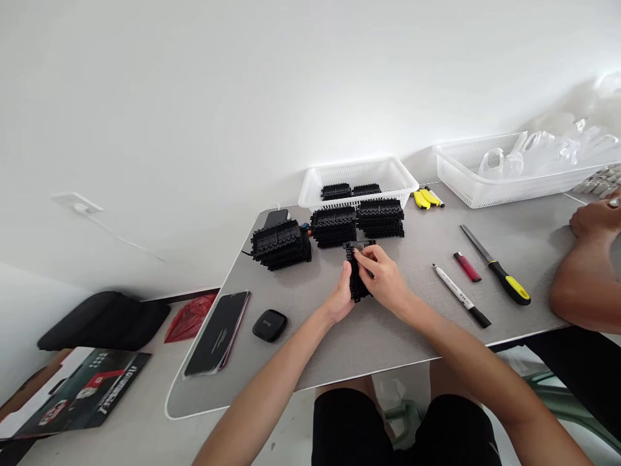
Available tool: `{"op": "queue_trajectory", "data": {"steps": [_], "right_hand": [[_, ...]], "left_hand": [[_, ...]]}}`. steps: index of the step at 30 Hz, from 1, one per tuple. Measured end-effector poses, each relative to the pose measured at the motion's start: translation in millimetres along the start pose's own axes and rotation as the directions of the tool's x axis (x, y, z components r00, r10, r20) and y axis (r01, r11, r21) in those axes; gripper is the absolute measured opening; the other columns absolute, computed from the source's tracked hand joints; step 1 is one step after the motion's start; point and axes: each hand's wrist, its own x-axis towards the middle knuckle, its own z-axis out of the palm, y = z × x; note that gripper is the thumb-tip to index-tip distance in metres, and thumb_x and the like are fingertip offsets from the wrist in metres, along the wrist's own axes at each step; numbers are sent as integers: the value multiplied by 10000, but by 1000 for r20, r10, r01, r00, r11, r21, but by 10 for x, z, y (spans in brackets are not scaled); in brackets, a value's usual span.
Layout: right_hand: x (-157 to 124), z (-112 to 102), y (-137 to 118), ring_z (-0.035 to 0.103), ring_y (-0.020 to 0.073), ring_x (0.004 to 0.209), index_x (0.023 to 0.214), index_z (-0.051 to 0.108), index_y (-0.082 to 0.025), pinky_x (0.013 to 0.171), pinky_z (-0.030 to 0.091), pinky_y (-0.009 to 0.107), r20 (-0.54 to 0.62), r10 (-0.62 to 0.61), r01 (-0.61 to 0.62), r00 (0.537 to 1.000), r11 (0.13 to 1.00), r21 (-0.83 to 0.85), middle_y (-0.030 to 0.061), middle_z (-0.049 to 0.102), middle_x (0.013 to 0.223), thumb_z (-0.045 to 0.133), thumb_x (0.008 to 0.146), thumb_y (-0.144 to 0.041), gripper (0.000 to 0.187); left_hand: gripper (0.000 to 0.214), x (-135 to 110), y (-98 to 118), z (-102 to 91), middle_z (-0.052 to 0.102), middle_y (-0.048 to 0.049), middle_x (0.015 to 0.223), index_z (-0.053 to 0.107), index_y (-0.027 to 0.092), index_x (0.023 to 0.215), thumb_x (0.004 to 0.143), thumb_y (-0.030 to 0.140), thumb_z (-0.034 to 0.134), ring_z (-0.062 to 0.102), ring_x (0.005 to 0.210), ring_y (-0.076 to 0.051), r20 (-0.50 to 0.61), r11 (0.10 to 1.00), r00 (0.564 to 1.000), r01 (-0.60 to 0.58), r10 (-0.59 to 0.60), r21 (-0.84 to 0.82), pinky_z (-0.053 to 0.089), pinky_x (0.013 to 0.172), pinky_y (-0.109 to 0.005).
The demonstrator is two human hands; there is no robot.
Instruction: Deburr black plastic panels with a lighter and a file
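A ribbed black plastic part (356, 283), its exact kind unclear, is held upright over the grey table in front of me. My left hand (341, 296) wraps around it from the left, thumb along its near side. At its upper end my right hand (385, 277) is closed, with thumb and index finger pinching against the part. Whatever small piece lies under those fingertips is hidden. Just beyond my hands stand stacks of similar black plastic parts: a left stack (277, 244), a middle stack (334, 226) and a right stack (381, 218).
Behind the stacks, a white basket (310, 188) holds more black parts. Another basket (478, 191) contains plastic bags. To the right lie a marker (456, 288), a red lighter (467, 266) and a file (495, 265). A phone (218, 333) and black case (270, 325) lie left. A co-worker's arm (589, 265) rests right.
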Motion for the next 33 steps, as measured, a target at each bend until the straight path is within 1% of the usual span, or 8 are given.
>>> {"op": "queue_trajectory", "data": {"steps": [7, 12, 16, 20, 22, 25, 29, 33], "right_hand": [[-71, -20, -134, 581, 179, 790, 1246, 597, -121, 643, 507, 308, 303, -141, 167, 943, 984, -62, 129, 574, 1033, 375, 949, -122, 372], [-62, -85, -110, 570, 155, 786, 1192, 634, -141, 633, 468, 265, 417, -245, 280, 875, 960, -23, 105, 580, 1024, 403, 891, -37, 393], [-32, -201, -1, 569, 137, 752, 1096, 683, -174, 640, 463, 258, 409, -256, 260, 876, 964, 47, 74, 592, 993, 432, 877, -36, 361], [-28, -203, 60, 591, 162, 870, 1126, 666, -173, 700, 485, 269, 168, -153, 151, 974, 988, 23, 98, 584, 1045, 414, 935, -105, 323], [-38, -145, 40, 590, 178, 903, 1187, 636, -172, 687, 490, 277, 120, -87, 94, 989, 994, -57, 116, 580, 1075, 393, 956, -129, 337], [-59, -59, -31, 583, 194, 896, 1250, 594, -164, 646, 489, 286, 248, -90, 132, 965, 979, -157, 126, 589, 1067, 388, 950, -106, 369], [-68, -82, -84, 582, 192, 894, 1219, 612, -136, 633, 471, 279, 410, -153, 233, 899, 960, -152, 118, 602, 1048, 408, 912, -56, 377], [-42, -201, -22, 590, 154, 819, 1115, 668, -180, 646, 457, 263, 414, -159, 207, 896, 975, -75, 71, 610, 1012, 426, 893, -56, 351]], "left_hand": [[583, 18, 212, -55, 715, -92, 1081, 693, 162, 1104, 891, 639, 433, 609, 1133, -251, -194, 994, 980, -67, 50, -84, 470, 979, -337], [562, 41, 277, -110, 725, -89, 1015, 712, 157, 1017, 877, 639, 459, 629, 1074, -245, -262, 994, 962, -94, 75, -62, 495, 929, -338], [560, 47, 269, -114, 725, -89, 1013, 711, 163, 1010, 888, 636, 436, 629, 1064, -242, -197, 996, 977, -85, 77, -34, 505, 880, -327], [559, 40, 257, -100, 727, -79, 1009, 712, 179, 1016, 885, 646, 435, 636, 1041, -220, -184, 995, 978, -98, 93, -21, 504, 831, -286], [536, 35, 250, -85, 729, -69, 999, 713, 189, 1021, 898, 628, 431, 645, 1010, -204, -192, 996, 978, -84, 76, -32, 502, 820, -271], [521, 31, 253, -69, 731, -64, 980, 712, 193, 1021, 910, 612, 423, 652, 984, -203, -212, 994, 974, -96, 84, -47, 505, 813, -274], [563, 36, 284, -85, 732, -72, 937, 712, 170, 1010, 902, 633, 410, 657, 956, -212, -253, 989, 960, -136, 118, -57, 509, 791, -285], [564, 49, 278, -101, 733, -75, 940, 712, 163, 999, 900, 632, 415, 658, 964, -216, -238, 991, 964, -128, 114, -47, 509, 801, -293]]}}
